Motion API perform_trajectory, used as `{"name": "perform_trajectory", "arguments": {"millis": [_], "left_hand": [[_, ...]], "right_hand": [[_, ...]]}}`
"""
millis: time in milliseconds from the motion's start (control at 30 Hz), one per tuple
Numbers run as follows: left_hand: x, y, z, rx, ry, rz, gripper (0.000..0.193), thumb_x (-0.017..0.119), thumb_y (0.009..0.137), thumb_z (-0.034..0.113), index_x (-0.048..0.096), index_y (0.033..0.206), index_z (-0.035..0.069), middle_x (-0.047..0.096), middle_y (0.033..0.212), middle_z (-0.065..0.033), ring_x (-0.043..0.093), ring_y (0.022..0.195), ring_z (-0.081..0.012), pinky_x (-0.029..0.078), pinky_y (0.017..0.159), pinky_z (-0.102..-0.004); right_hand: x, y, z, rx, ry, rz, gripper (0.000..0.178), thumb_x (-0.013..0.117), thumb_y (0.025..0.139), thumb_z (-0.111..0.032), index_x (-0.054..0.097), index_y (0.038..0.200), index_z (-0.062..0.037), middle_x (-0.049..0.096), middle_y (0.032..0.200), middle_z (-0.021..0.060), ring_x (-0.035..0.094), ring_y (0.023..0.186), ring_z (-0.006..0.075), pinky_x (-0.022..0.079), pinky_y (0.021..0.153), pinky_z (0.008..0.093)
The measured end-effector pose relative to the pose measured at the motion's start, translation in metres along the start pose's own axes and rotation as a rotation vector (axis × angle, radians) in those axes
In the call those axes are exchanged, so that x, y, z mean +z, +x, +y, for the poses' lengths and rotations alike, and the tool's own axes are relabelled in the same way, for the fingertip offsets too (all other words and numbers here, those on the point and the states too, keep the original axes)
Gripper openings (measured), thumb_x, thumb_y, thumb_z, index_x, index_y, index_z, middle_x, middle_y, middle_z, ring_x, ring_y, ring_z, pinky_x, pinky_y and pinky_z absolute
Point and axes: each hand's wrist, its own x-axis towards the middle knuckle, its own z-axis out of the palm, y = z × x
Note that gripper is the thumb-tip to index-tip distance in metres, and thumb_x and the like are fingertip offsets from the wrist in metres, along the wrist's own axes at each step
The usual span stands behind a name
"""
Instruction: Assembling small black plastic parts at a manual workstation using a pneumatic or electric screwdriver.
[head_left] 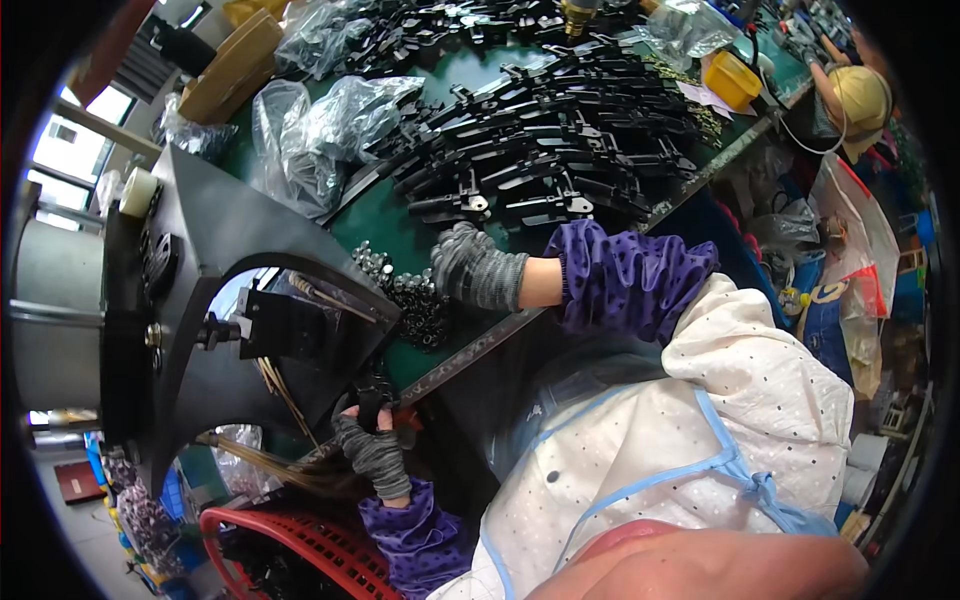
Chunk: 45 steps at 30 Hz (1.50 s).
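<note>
My left hand (pixel 372 452), in a grey knit glove, is at the table's edge beside a dark press-like machine (pixel 225 215). Its bare fingertips close on a small black part (pixel 372 400). My right hand (pixel 470 265), gloved the same way, rests with curled fingers at a pile of small shiny and black metal pieces (pixel 415 305) on the green table. Whatever those fingers may hold is hidden. Rows of black metal clamp-like assemblies (pixel 550 130) lie just beyond my right hand.
Clear plastic bags (pixel 325 125) and a cardboard box (pixel 230 70) lie at the far left. A red plastic basket (pixel 300 545) stands below my left hand. A yellow container (pixel 733 80) sits at the far right, near another person in a yellow cap (pixel 860 98). The table's metal edge (pixel 470 352) runs diagonally.
</note>
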Motion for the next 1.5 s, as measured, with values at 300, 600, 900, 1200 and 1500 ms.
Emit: {"name": "perform_trajectory", "arguments": {"millis": [300, 600, 900, 1200, 1500], "left_hand": [[-0.023, 0.011, 0.05, -0.065, -0.47, 0.009, 0.033, 0.061, 0.077, 0.011, 0.049, 0.106, 0.003, 0.051, 0.1, -0.0088, 0.05, 0.087, -0.0184, 0.041, 0.079, -0.0305], [0.007, 0.019, 0.072, 0.042, -0.459, -0.005, 0.034, 0.067, 0.074, 0.013, 0.05, 0.102, 0.003, 0.054, 0.088, -0.007, 0.051, 0.08, -0.0143, 0.043, 0.074, -0.0261], [0.01, 0.024, 0.073, 0.054, -0.488, 0.062, 0.035, 0.069, 0.073, 0.015, 0.051, 0.1, 0.003, 0.055, 0.088, -0.0084, 0.054, 0.081, -0.0166, 0.043, 0.075, -0.0275], [0.013, 0.032, 0.081, -0.051, -0.871, -0.008, 0.036, 0.068, 0.074, 0.009, 0.05, 0.104, 0.002, 0.054, 0.097, -0.0047, 0.052, 0.088, -0.0131, 0.042, 0.079, -0.0262], [0.015, 0.045, 0.066, -0.176, -1.063, -0.062, 0.038, 0.063, 0.075, 0.004, 0.049, 0.111, 0.003, 0.054, 0.098, -0.0047, 0.051, 0.091, -0.0125, 0.043, 0.079, -0.0235]], "right_hand": [[-0.049, 0.0, -0.015, -0.176, 0.387, 0.59, 0.01, 0.056, 0.069, -0.015, 0.059, 0.075, -0.0081, 0.055, 0.071, 0.0088, 0.055, 0.067, 0.0264, 0.043, 0.055, 0.0356], [-0.043, 0.008, -0.057, -0.503, 0.184, 0.6, 0.029, 0.06, 0.058, -0.03, 0.063, 0.08, -0.0105, 0.058, 0.084, 0.005, 0.056, 0.086, 0.0246, 0.035, 0.09, 0.0488], [-0.031, 0.009, -0.054, -0.574, 0.114, 0.756, 0.04, 0.061, 0.059, -0.035, 0.061, 0.086, -0.006, 0.058, 0.079, 0.0063, 0.056, 0.083, 0.026, 0.035, 0.09, 0.0497], [-0.049, 0.018, -0.059, -0.5, 0.102, 0.777, 0.037, 0.059, 0.064, -0.023, 0.059, 0.097, -0.0068, 0.058, 0.081, 0.0049, 0.058, 0.076, 0.0206, 0.039, 0.089, 0.0485], [-0.032, 0.012, -0.055, -0.51, 0.15, 0.731, 0.046, 0.054, 0.074, -0.024, 0.05, 0.12, -0.0195, 0.051, 0.118, 0.0132, 0.044, 0.115, 0.0272, 0.02, 0.099, 0.0567]]}}
